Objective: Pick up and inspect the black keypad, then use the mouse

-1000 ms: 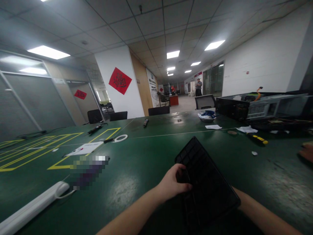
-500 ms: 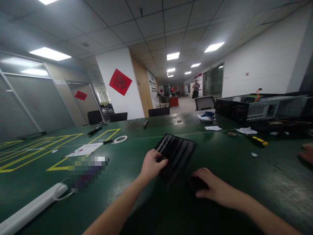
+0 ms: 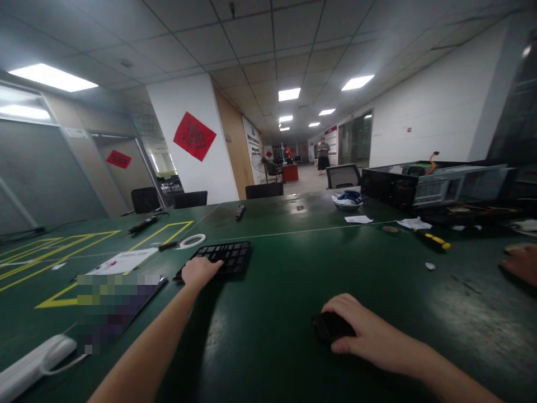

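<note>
My left hand point(image 3: 200, 271) is stretched out across the green table point(image 3: 285, 280) and grips the near edge of a black keyboard point(image 3: 222, 257), which lies flat with its keys up. My right hand point(image 3: 356, 330) is closer to me on the right, its fingers curled over a small black mouse point(image 3: 328, 326) that rests on the table. Most of the mouse is hidden under the hand.
An open computer case point(image 3: 428, 184) stands at the back right, with a yellow-handled screwdriver point(image 3: 434, 241), paper scraps and a bowl point(image 3: 347, 201) near it. Another person's hand point(image 3: 520, 263) rests at the right edge. A white power strip point(image 3: 29, 366) lies near left; a paper point(image 3: 121, 261) and tape roll point(image 3: 192, 240) lie beyond.
The keyboard went from tilted up in front of me to lying flat further away on the left, carried by my left hand. My right hand came down onto the mouse.
</note>
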Motion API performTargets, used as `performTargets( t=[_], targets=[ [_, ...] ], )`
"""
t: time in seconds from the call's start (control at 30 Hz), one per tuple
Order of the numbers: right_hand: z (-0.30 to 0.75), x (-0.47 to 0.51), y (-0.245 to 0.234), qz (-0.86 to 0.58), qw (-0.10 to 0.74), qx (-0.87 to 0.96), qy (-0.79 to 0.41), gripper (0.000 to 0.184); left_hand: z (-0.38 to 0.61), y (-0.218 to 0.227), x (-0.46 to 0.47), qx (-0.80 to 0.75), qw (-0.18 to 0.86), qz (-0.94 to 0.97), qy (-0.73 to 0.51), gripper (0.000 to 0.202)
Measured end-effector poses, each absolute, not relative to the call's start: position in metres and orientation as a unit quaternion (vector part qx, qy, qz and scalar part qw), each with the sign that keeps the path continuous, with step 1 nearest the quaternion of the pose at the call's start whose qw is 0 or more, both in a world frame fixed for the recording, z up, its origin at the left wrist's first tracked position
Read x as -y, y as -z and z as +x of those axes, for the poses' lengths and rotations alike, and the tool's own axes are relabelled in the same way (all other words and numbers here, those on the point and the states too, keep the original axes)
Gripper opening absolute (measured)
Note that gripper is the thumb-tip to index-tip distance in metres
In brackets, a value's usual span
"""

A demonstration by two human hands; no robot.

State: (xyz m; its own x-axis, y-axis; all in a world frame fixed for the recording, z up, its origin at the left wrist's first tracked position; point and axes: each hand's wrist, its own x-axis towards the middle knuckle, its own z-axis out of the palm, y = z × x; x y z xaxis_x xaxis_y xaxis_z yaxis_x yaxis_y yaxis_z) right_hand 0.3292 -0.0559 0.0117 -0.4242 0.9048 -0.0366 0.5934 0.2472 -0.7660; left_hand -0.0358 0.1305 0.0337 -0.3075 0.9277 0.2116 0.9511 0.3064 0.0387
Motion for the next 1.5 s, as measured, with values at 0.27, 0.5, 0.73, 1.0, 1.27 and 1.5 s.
performTargets(
  t=[0.27, 0.5, 0.73, 1.0, 1.27, 1.5],
  targets=[
    [0.329, 0.057, -0.009, -0.499, 0.206, 0.765, -0.353, 0.038, 0.027, -0.03, -0.05, 0.588, 0.114, -0.788, 0.143, 0.032],
    [0.344, 0.045, -0.005, -0.532, 0.261, 0.76, -0.267, 0.044, 0.057, -0.007, 0.015, 0.506, 0.001, -0.856, 0.108, 0.021],
    [0.45, 0.007, 0.037, -0.736, 0.263, 0.624, 0.004, 0.055, 0.053, -0.006, 0.01, 0.489, 0.026, -0.863, 0.127, 0.02],
    [0.449, 0.021, 0.032, -0.814, 0.261, 0.51, 0.094, 0.066, 0.054, -0.002, 0.011, 0.507, 0.054, -0.847, 0.148, 0.021],
    [0.439, 0.031, 0.025, -0.809, 0.264, 0.501, 0.159, 0.058, 0.053, 0.0, 0.007, 0.601, 0.08, -0.789, 0.092, 0.032],
    [0.46, 0.021, 0.036, -0.825, 0.292, 0.479, 0.067, 0.057, 0.051, 0.002, 0.002, 0.606, 0.0, -0.785, 0.129, 0.023]
  ],
)
